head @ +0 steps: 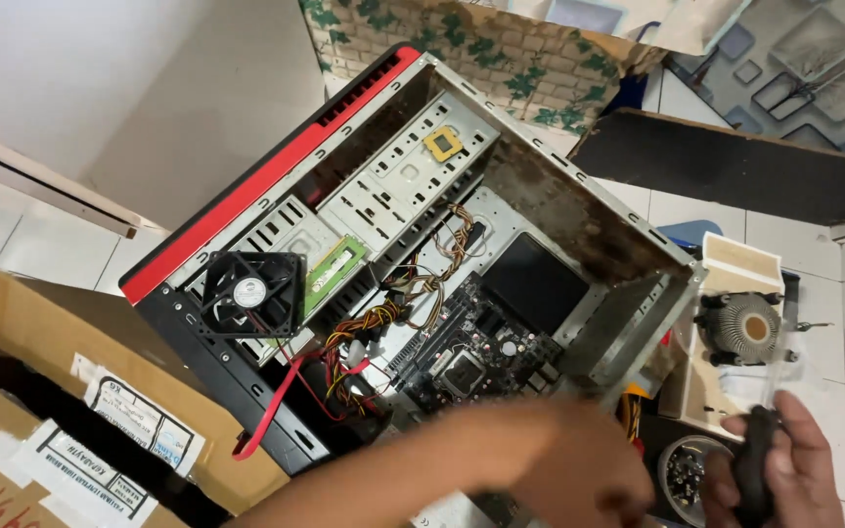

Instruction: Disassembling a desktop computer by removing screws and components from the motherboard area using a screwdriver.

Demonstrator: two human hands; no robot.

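Two hands worked at the opened computer case lying on the floor. Right hand gripped a black-handled screwdriver; left hand reached toward the motherboard, its grip indiscernible. Judged step: unfastening the board, requiring tip alignment.

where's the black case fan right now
In the head view, the black case fan lies left of centre on the drive cage of the open computer case, beside the green circuit board.
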